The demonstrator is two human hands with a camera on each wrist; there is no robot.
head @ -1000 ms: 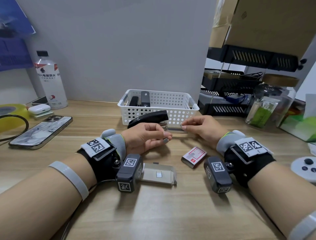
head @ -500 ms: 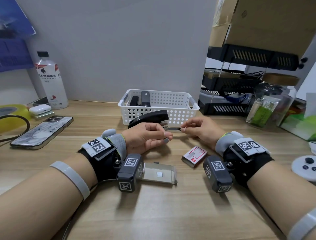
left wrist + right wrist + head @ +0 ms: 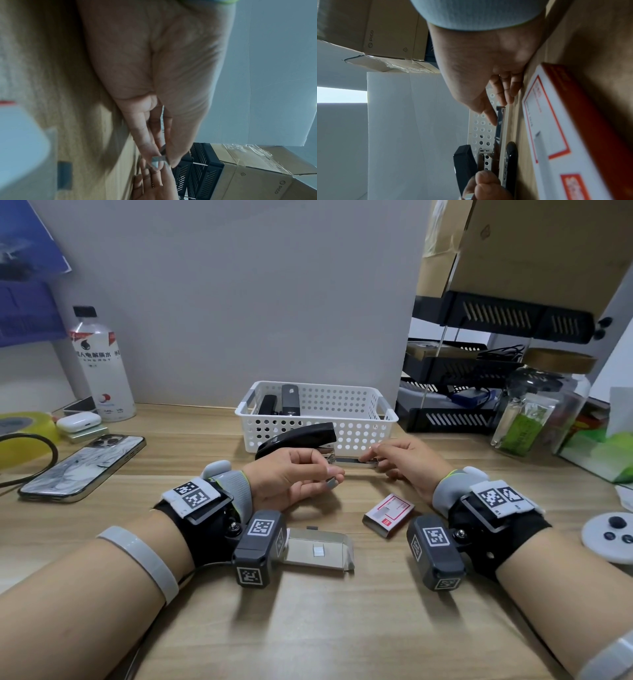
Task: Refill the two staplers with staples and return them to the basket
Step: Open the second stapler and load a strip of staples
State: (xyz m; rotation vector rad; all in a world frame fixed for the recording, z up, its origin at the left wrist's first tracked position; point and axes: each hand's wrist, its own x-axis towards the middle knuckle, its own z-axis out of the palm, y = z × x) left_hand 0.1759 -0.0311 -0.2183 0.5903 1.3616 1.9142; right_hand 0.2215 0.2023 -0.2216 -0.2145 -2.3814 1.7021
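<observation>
A black stapler [image 3: 298, 436] lies open on the desk in front of the white basket [image 3: 387, 419]. Its metal magazine [image 3: 352, 462] is slid out to the right. My left hand [image 3: 334, 478] sits by the stapler's body and pinches a short staple strip [image 3: 331, 483], which shows as a small silver piece [image 3: 158, 161] in the left wrist view. My right hand [image 3: 371, 458] pinches the magazine's far end, one fingertip [image 3: 493, 119] lying on the magazine's channel [image 3: 499, 129]. A second black stapler [image 3: 290, 405] stands in the basket's left corner beside another dark item [image 3: 267, 405].
A red-and-white staple box sleeve [image 3: 388, 515] and its grey inner tray [image 3: 318, 553] lie on the desk near my wrists. A phone [image 3: 82, 469], earbud case [image 3: 78, 421] and bottle [image 3: 101, 371] are at left. Black file trays [image 3: 455, 419], a glass jar [image 3: 537, 409] and a controller [image 3: 613, 537] are at right.
Almost nothing differs. My right wrist has drifted slightly left, and both hands keep their holds at the stapler.
</observation>
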